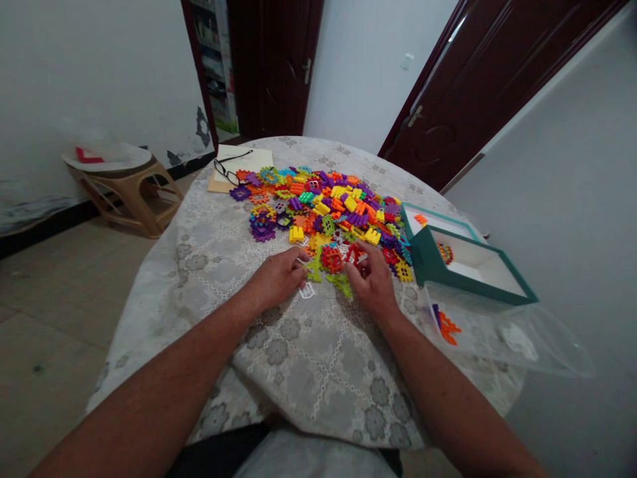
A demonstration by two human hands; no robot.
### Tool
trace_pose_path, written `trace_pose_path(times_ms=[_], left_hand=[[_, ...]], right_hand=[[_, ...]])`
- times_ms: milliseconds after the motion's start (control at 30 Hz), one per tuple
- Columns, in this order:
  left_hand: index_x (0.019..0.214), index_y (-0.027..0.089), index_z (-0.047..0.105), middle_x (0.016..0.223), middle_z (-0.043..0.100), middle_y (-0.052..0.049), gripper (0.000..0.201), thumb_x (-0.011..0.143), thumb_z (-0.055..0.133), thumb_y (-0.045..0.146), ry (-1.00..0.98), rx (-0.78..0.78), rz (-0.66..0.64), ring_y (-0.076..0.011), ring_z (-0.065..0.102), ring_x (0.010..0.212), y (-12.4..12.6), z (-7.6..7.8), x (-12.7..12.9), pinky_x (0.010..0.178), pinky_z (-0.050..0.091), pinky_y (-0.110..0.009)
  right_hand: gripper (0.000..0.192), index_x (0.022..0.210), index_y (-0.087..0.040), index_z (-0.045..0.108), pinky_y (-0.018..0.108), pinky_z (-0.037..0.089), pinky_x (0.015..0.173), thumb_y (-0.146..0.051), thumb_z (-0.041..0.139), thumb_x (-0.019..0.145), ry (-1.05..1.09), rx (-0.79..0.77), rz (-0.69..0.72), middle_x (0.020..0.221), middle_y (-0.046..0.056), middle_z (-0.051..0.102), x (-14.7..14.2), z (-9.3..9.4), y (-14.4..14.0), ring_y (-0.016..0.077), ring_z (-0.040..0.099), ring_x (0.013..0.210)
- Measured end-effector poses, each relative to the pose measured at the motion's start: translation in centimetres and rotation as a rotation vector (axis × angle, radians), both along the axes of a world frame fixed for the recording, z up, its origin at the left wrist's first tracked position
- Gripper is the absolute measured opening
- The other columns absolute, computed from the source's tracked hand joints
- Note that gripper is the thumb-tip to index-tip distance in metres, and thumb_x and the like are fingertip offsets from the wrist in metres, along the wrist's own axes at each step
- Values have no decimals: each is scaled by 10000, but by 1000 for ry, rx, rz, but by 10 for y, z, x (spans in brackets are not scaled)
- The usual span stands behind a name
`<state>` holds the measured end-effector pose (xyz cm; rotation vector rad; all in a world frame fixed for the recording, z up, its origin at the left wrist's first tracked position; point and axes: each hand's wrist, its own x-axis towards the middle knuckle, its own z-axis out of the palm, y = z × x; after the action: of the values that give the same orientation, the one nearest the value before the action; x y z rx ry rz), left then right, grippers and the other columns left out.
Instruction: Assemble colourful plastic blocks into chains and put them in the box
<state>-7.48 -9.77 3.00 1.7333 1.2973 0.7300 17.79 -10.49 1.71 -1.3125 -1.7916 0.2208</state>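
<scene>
My left hand [281, 279] and right hand [374, 285] meet at the near edge of a heap of bright plastic pieces [351, 204] on a round desk [318, 385] spread with a flower-patterned cloth, viewed from my remote post. The left fingertips sit beside a lime-green piece [314, 265], with a white lattice piece [307, 291] just below them; the right fingers curl about a red piece [353, 255]. I cannot tell whether either grip is clamped on a piece, because the knuckles hide the contact. Between the hands I make out an orange-and-red gear-edged piece [332, 259], and a second lime-green part [341, 285] lies close to the right thumb.

To the right, a green-edged white box [478, 283] carries a small multicoloured patch inside, too small for me to read as label or toy. A clear plastic container [552, 338], its outline hard to follow, has orange and purple pieces [448, 328] in it. Eyeglasses [232, 177] rest by a sheet of paper [259, 159] at the far left; any writing is beyond my view's sharpness. Goods on a dim shelf [209, 50] are blurred and partly cut off by the frame.
</scene>
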Motion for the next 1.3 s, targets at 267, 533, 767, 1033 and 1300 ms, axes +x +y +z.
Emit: trace_pose_path(times_ms=[267, 533, 767, 1033, 1300], left_hand=[[1010, 238, 683, 822, 745, 0, 125, 942, 578, 246, 72, 109, -82, -175, 666, 754, 1, -2, -2, 717, 448, -292], [1060, 241, 698, 1127, 753, -80, 160, 927, 615, 212, 187, 297, -21, -252, 691, 1056, 1, -4, 1, 983, 506, -388], [1151, 219, 686, 1202, 727, -105, 216, 954, 600, 218, 268, 367, 9, -278, 673, 1173, 0, -7, 1, 1082, 508, -440], [1217, 207, 677, 1257, 720, -121, 251, 978, 598, 218, 296, 393, -64, -280, 662, 1212, 0, -12, 4, 1094, 501, -437], [1244, 207, 663, 1252, 724, -98, 253, 999, 631, 259, 246, 464, -78, -251, 679, 1181, -4, -12, 3, 1078, 517, -413]], right_hand=[[410, 1329, -186, 663, 490, 541, 1015, -283, 652, 931, -123, 41, -72, 1252, 158, 662, 21, -8, 18, 284, 639, 1084], [503, 1437, -187, 581, 506, 480, 1154, -262, 656, 945, -193, 45, 146, 1386, 168, 617, 8, -11, 15, 299, 569, 1325], [416, 1386, -210, 633, 481, 507, 1128, -322, 652, 986, -211, -47, 205, 1377, 152, 635, -7, -7, 19, 280, 600, 1308], [465, 1377, -194, 666, 409, 573, 931, -278, 647, 920, -124, -159, 103, 1087, 92, 748, -5, -13, 26, 234, 692, 941], [351, 1209, -221, 740, 385, 561, 887, -219, 571, 901, -8, -127, 59, 1039, 56, 755, 3, -11, 16, 228, 684, 899]])
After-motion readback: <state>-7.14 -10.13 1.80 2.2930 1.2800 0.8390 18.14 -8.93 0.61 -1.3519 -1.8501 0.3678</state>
